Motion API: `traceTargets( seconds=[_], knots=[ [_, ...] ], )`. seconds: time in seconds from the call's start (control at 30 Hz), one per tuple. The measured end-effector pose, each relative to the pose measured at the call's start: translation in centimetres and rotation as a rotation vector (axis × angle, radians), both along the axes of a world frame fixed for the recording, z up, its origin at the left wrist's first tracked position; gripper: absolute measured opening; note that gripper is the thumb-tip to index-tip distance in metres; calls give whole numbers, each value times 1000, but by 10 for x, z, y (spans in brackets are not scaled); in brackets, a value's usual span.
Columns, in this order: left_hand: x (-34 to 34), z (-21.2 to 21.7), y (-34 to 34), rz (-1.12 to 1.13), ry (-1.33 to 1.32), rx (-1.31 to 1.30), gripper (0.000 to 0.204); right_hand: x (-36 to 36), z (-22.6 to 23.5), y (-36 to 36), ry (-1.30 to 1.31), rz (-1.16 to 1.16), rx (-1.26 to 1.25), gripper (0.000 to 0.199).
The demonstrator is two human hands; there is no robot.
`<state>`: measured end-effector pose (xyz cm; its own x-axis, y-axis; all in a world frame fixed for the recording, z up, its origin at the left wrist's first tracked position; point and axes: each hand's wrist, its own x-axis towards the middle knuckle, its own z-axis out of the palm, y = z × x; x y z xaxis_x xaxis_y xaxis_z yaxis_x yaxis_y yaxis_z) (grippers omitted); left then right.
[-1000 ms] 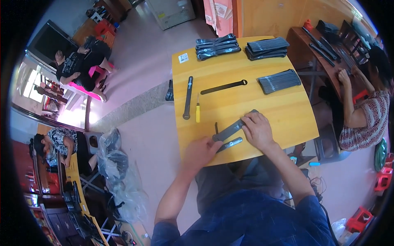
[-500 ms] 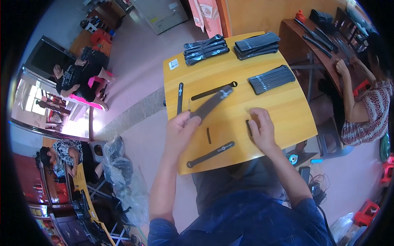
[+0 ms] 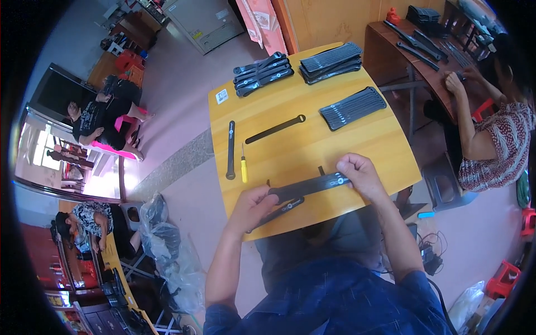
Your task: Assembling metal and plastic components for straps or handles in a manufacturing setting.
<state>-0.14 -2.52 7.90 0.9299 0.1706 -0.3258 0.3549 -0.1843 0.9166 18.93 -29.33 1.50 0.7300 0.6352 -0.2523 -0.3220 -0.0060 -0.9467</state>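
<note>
A flat black strap (image 3: pixel 307 188) with a white mark near one end is held out level over the near part of the yellow table (image 3: pixel 357 142). My left hand (image 3: pixel 250 210) grips its left end, thumb on top. My right hand (image 3: pixel 362 174) pinches its right end. Just below lies another black strap (image 3: pixel 289 206), partly covered by the left hand. Small black strips (image 3: pixel 321 170) show behind the held strap. Farther off are a yellow-handled screwdriver (image 3: pixel 244 169), an upright-lying black strap (image 3: pixel 231 149) and a slanted strap with a ring end (image 3: pixel 274 129).
A fanned row of black straps (image 3: pixel 353 109), a stacked pile (image 3: pixel 330 63) and a tied bundle (image 3: pixel 262 73) occupy the table's far side. One person (image 3: pixel 494 134) works at a brown table on the right. Others sit at left, near a clear plastic bag (image 3: pixel 167 245).
The strap came down toward me and turned level. My right hand moved from the tabletop onto its right end. The screwdriver, hidden behind the left hand before, now shows. The view shifted slightly.
</note>
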Motion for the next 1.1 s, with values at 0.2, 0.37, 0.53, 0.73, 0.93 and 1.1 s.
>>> traceTargets(
  seconds=[0.2, 0.37, 0.53, 0.73, 0.93, 1.1],
  knots=[
    [-13, -44, 5, 222, 137, -113, 21, -7, -13, 17, -407, 24, -74, 18],
    [-21, -57, 10, 274, 174, 18, 25, -10, -8, 20, -406, 144, -171, 16],
    [-13, -53, 18, 265, 143, 148, 29, -3, -5, 31, -589, 141, -215, 18],
    [1, -56, 16, 223, 44, 496, 31, 11, -2, 46, -923, 122, -322, 20],
    [6, -62, 14, 190, 75, 655, 32, 12, -10, 47, -949, 122, -393, 21],
    [10, -56, 13, 199, 84, 633, 31, 11, -12, 48, -916, 82, -365, 21]
  ],
)
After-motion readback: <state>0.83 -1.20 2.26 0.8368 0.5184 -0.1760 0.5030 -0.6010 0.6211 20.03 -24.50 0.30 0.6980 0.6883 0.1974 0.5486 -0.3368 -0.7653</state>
